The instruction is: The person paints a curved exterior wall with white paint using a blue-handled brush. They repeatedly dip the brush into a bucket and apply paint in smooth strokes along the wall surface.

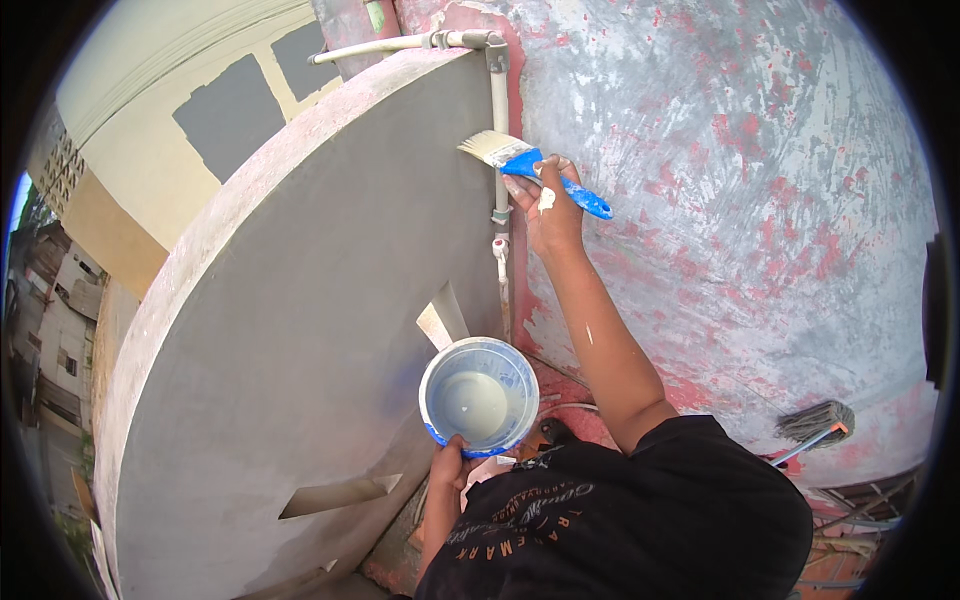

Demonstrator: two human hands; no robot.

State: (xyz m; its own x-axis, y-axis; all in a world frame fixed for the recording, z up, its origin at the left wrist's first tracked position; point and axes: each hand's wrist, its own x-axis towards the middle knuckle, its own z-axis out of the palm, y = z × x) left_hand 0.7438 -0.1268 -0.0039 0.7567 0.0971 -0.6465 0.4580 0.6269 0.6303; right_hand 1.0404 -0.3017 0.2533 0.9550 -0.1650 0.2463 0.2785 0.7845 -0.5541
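Observation:
My right hand (551, 197) is closed round the blue handle of a wide paintbrush (521, 158). The pale bristles point left and meet the grey wall (330, 270) close to its top right corner, beside a white pipe (499, 110). White paint marks that hand and forearm. Lower down, my left hand (451, 464) grips the near rim of a round plastic bucket (428, 395), whose rim is partly blue. Whitish liquid (474, 405) lies in the bottom of the bucket. The fingers under the rim are partly hidden.
Slot-like openings (335, 497) pierce the grey wall. A patchy grey and pink wall (720, 180) rises on the right. The pipe with a small valve (500, 247) runs down the corner. A mop head (815, 420) leans at the lower right. Beyond the wall stands a cream building (150, 130).

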